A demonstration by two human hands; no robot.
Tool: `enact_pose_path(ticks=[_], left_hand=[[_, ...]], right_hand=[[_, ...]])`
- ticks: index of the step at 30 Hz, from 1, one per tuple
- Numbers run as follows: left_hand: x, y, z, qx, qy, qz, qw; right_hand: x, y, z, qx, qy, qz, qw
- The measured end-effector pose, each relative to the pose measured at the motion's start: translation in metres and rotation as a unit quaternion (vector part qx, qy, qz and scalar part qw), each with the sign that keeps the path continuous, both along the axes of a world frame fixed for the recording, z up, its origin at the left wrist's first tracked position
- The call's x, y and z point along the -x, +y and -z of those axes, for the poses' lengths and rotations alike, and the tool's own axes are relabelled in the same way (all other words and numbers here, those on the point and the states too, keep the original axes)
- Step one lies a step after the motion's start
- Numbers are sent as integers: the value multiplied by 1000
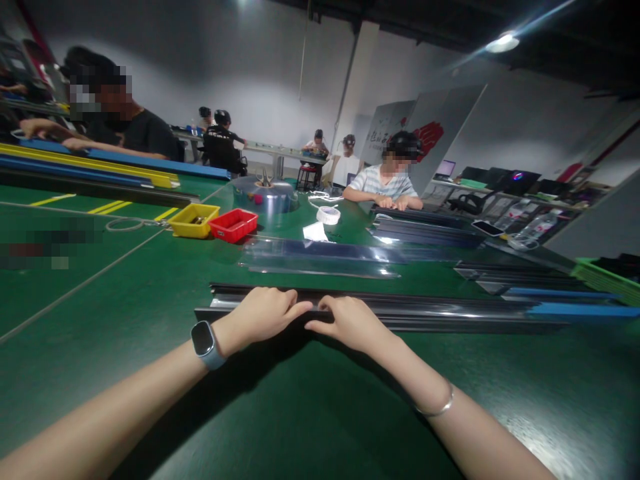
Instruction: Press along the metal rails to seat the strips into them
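Observation:
A long black profile strip [450, 310], with a shiny clear band along its channel, lies crosswise on the green table in front of me. My left hand [265, 312], with a watch at the wrist, grips it left of its middle, fingers curled over the far side and thumb along the near side. Close beside it, my right hand [350, 321] pinches the same strip with bent fingers and thumb. The fingertips are partly hidden behind the strip. Just beyond lie several clear plastic strips [320, 257].
A yellow bin [195, 221] with small parts and a red bin [234, 225] stand beyond at left. Behind them are a roll of clear film [265, 197] and white tape [329, 215]. More dark strips [425, 230] lie at right. Co-workers sit across the table.

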State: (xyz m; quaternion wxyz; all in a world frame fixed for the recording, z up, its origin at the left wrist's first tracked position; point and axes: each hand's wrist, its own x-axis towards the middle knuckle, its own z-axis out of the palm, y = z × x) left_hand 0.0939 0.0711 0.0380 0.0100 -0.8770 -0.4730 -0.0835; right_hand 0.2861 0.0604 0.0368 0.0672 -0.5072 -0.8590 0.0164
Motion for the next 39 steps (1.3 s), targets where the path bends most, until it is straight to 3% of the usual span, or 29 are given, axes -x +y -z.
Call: enact_pose_path(ticks=[9, 17, 23, 30, 36, 39], left_hand=[[-4, -3, 11, -21, -15, 32, 999], [-7, 0, 20, -46, 2, 45, 998], [-6, 0, 18, -50, 7, 46, 998], [-3, 2, 16, -41, 35, 58, 997], [10, 2, 5, -13, 72, 83, 994], [11, 1, 2, 4, 63, 67, 996]], right_hand=[[13, -2, 13, -27, 34, -22, 999], [12, 5, 25, -50, -6, -22, 998], [14, 4, 20, -45, -18, -22, 999], [8, 2, 12, -46, -10, 24, 999], [8, 3, 17, -57, -34, 5, 998], [11, 3, 20, -66, -40, 2, 997]])
